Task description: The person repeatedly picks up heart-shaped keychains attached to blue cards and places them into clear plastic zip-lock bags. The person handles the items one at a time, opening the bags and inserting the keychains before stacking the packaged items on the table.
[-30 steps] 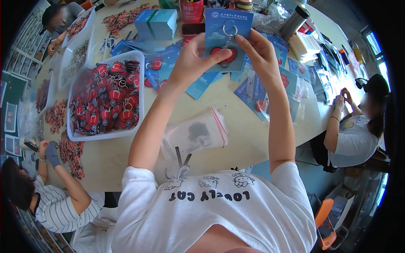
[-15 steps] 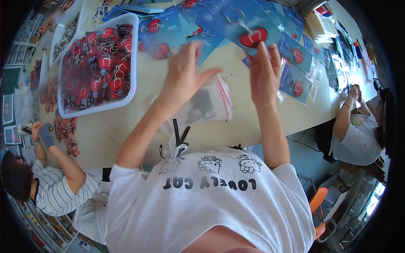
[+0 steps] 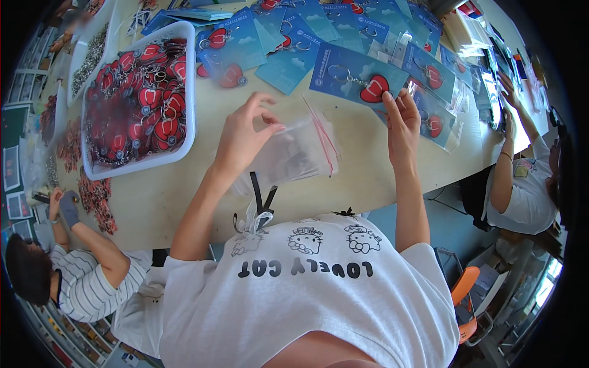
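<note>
My right hand [image 3: 403, 126] pinches a blue card [image 3: 337, 83] by its right end, thumb and fingers pressed together there. On the card lies a red, roughly heart-shaped keychain [image 3: 374, 89] with a metal ring and short chain. Over the left edge of a stack of clear zip bags [image 3: 294, 150] hovers my left hand [image 3: 245, 132], its fingers bent but apart and nothing visible between them. Whether its thumb touches the bags, I cannot tell. The bags have a red strip near their right end.
A white bin [image 3: 187, 132] full of red keychains stands at left. Blue cards [image 3: 288, 64] with keychains spread across the back, and bagged ones [image 3: 432, 119] lie at right. Orange-red pieces [image 3: 95, 199] lie beside the bin. One co-worker [image 3: 92, 276] sits left, another [image 3: 521, 184] right.
My right hand has brought the card with its keychain down and nearer, laying it flatter to view. My left hand has drawn slightly left and down, its fingers curling more.
</note>
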Demonstrator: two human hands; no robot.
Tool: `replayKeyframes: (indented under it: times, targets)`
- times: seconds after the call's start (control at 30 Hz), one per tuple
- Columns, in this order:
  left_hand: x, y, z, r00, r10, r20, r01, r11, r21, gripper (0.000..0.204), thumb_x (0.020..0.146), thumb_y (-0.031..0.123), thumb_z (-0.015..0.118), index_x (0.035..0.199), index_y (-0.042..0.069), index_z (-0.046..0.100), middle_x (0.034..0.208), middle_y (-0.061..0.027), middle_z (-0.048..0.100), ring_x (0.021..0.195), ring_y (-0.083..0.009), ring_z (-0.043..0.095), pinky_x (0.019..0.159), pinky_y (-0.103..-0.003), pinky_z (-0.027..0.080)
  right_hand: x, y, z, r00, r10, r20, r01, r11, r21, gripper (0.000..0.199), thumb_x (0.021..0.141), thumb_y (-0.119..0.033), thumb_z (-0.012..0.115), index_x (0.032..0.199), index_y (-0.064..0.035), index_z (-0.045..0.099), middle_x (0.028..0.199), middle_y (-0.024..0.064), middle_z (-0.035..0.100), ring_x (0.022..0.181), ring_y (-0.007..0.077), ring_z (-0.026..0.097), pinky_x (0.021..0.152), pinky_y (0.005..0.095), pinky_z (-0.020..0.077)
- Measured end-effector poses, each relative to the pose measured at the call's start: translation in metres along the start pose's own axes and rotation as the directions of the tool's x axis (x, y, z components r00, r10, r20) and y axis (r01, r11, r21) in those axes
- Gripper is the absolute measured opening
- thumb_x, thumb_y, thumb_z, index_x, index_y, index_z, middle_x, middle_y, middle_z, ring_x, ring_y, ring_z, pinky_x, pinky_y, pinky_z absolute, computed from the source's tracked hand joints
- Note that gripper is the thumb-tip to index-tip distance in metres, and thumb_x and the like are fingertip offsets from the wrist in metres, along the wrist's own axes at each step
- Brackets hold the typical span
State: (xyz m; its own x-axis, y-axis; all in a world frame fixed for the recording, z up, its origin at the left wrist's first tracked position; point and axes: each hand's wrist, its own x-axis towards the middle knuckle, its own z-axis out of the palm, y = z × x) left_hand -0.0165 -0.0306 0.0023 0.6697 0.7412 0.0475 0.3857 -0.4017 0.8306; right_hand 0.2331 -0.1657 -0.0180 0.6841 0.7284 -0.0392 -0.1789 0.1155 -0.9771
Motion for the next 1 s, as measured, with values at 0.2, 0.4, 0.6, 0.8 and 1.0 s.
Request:
replayKeyframes:
  times: [0.2,0.4,0.6,0.8,1.0]
  targets:
    - [0.004,-0.020,-0.001,0.974,0.192,-0.116,-0.197,0.980,-0.034,0.013,0.073,0.008,0.077,0.079,0.003,0.067,0.079,-0.0037,0.069,0.069,-0.0153,0.060,0.063,-0.029,0.044,-0.005,-0.010,0.001,1.000,0.005,0.005,-0.005,0.999,-0.047,0.011,0.092,-0.016,0.064,0.098,-0.0077,0.062,0.087,-0.0053,0.061,0.080,0.0013,0.053,0.072,0.0194,0.0419]
    - [0.008,-0.014,-0.012,0.959,-0.179,0.222,0.276,0.780,-0.561,0.011,0.077,0.007,0.076,0.081,0.000,0.068,0.075,-0.0036,0.068,0.072,-0.0079,0.062,0.065,-0.022,0.047,0.009,-0.025,0.001,0.997,0.009,0.070,0.002,0.989,-0.146,0.018,0.094,-0.020,0.060,0.105,-0.0052,0.062,0.093,-0.0032,0.064,0.082,0.0029,0.056,0.068,0.0206,0.0443]
    - [0.015,-0.007,-0.011,0.952,-0.170,0.255,0.289,0.776,-0.560,0.010,0.081,0.008,0.073,0.083,0.000,0.067,0.078,-0.0057,0.068,0.072,-0.0107,0.063,0.069,-0.023,0.049,0.013,-0.038,-0.001,0.948,0.089,0.305,-0.037,0.984,-0.172,0.021,0.094,-0.021,0.060,0.106,-0.0036,0.062,0.092,-0.0024,0.064,0.083,0.0036,0.057,0.069,0.0207,0.0446]
    - [0.020,-0.003,-0.007,0.941,-0.163,0.298,0.313,0.756,-0.575,0.009,0.081,0.008,0.073,0.083,0.001,0.067,0.078,-0.0058,0.068,0.071,-0.0111,0.064,0.068,-0.023,0.048,0.021,-0.051,-0.012,0.895,0.144,0.423,-0.001,0.948,-0.319,0.020,0.093,-0.020,0.062,0.101,-0.0018,0.060,0.091,-0.0014,0.063,0.082,0.0039,0.056,0.069,0.0212,0.0453]
    - [0.024,0.005,0.008,0.914,-0.075,0.399,0.324,0.727,-0.605,0.019,0.083,0.006,0.071,0.097,0.001,0.060,0.082,-0.0097,0.070,0.073,-0.0111,0.066,0.066,-0.021,0.048,0.027,-0.059,-0.015,0.833,0.198,0.517,0.040,0.910,-0.413,0.020,0.091,-0.016,0.065,0.101,0.0003,0.058,0.086,0.0007,0.064,0.078,0.0056,0.058,0.065,0.0209,0.0461]
